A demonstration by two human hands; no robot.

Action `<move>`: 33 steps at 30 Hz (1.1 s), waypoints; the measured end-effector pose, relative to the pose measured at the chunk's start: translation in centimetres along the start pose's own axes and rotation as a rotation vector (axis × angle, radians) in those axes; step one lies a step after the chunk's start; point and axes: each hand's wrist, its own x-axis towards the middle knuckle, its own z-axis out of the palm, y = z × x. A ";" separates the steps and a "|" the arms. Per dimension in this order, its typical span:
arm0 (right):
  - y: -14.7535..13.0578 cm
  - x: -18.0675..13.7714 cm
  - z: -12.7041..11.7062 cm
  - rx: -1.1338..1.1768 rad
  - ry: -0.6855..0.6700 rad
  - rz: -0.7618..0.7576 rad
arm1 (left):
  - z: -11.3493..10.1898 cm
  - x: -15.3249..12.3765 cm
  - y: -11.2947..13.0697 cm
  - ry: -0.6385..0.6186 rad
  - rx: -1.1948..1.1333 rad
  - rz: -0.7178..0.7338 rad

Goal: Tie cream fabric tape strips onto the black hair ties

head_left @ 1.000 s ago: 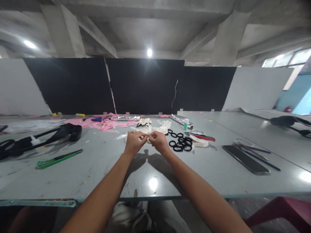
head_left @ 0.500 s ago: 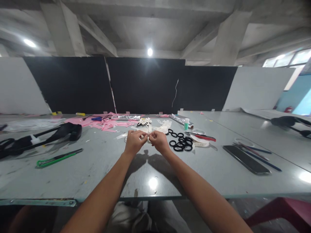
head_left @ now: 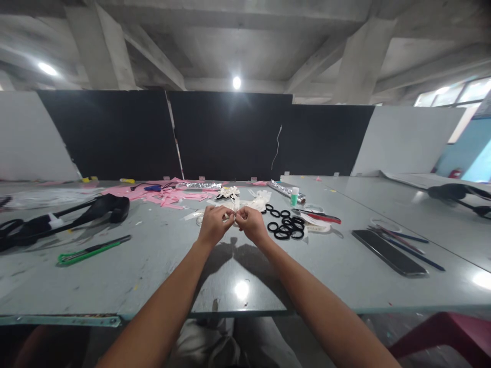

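Note:
My left hand (head_left: 212,225) and my right hand (head_left: 250,223) meet over the middle of the grey table (head_left: 161,266), fingers pinched together on a small whitish ribbon piece (head_left: 232,214). Most of that piece is hidden by my fingers. Just behind them lie more whitish ribbon pieces (head_left: 258,200) and a black-and-white bow (head_left: 227,192). A cluster of several black rings (head_left: 286,224) lies right of my right hand.
Pink scraps (head_left: 169,196) and a foil strip (head_left: 199,185) lie at the back. A green-handled tool (head_left: 92,250) and black strap gear (head_left: 65,217) are on the left. Red-handled scissors (head_left: 318,216), a green bottle (head_left: 293,196), a phone (head_left: 388,252) and pens (head_left: 406,244) are on the right.
My hands have stayed in place, still pinched together on the ribbon piece; only the fingers shifted slightly.

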 end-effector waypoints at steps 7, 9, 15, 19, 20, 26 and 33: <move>-0.4 -0.2 0.0 0.071 0.001 0.019 | 0.2 0.0 -0.2 0.015 -0.045 -0.057; -0.5 -0.1 0.0 0.094 -0.003 0.027 | 0.5 0.0 -0.4 0.017 -0.129 -0.127; -0.4 0.2 0.1 0.179 0.003 0.004 | 1.5 0.2 -0.8 0.051 -0.463 -0.332; -0.2 0.5 0.2 0.231 -0.009 -0.011 | 2.1 0.3 -1.2 0.061 -0.621 -0.382; -0.2 0.5 0.2 0.235 -0.014 -0.012 | 2.2 0.4 -1.2 0.064 -0.659 -0.396; -0.4 0.5 0.1 0.285 -0.025 -0.002 | 2.1 0.4 -0.9 0.075 -0.728 -0.423; -0.1 0.6 0.0 0.282 -0.022 0.006 | 1.8 0.5 -1.2 0.258 -0.659 -0.541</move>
